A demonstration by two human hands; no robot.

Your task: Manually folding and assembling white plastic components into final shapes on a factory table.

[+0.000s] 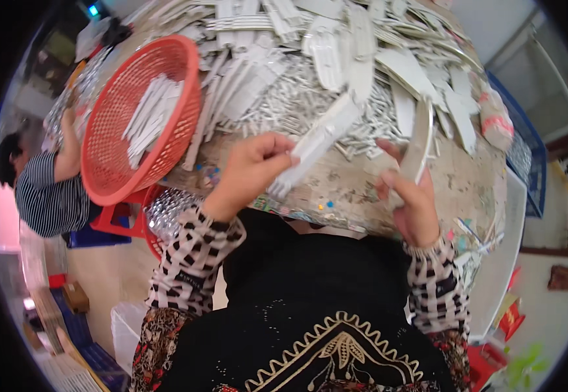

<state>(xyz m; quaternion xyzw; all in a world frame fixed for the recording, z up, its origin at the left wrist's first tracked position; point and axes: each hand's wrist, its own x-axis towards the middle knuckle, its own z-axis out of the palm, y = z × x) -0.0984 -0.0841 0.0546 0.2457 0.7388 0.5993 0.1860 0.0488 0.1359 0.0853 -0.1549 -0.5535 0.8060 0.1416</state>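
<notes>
My left hand (252, 166) pinches a long, flat white plastic piece (323, 137) between thumb and fingers, tilted up and away over the table's front edge. My right hand (416, 199) grips a narrow, curved white plastic piece (420, 140) that stands nearly upright. The two pieces are apart, each in its own hand. Beyond them on the worn wooden table (359, 186) lies a spread of small white rod-like parts (284, 98). Larger white plastic pieces (326, 52) are heaped over and behind these parts. What exactly the pieces belong to I cannot tell.
A red perforated basket (192, 85) holding white strips (155, 117) leans at the table's left. Below it, another container holds shiny silvery parts (169, 212). A wrapped bundle (495, 121) and blue crate (535, 153) are at right. Another person (52, 186) works at far left.
</notes>
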